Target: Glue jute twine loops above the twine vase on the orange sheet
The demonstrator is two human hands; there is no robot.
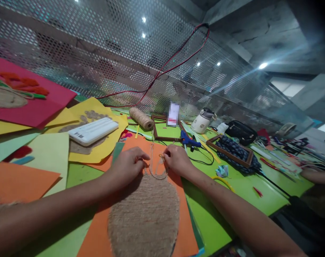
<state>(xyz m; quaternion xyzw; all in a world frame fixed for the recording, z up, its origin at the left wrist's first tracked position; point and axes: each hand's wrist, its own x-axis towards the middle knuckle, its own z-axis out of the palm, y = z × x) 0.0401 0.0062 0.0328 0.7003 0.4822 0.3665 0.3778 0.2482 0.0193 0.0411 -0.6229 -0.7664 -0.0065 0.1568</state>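
Note:
A vase-shaped panel of brown jute twine rows [145,210] lies on an orange sheet [187,228] in front of me. At its upper edge, my left hand [130,162] is closed with thumb and forefinger curled together, and a bit of twine shows below the fingertips. My right hand [177,160] pinches a small loop of the same thin twine. Between the hands a loose strand of twine [151,167] hangs in a curve over the panel's top. The strand runs up toward a twine spool [141,118] lying behind the sheet.
A white power bank [94,131] rests on yellow paper at left. Behind my right hand lie a blue glue gun [190,140] and a brown frame [162,138]. A bottle [202,120], a dark umbrella [232,155] and scissors stand or lie right. Another person's arm [317,176] shows far right.

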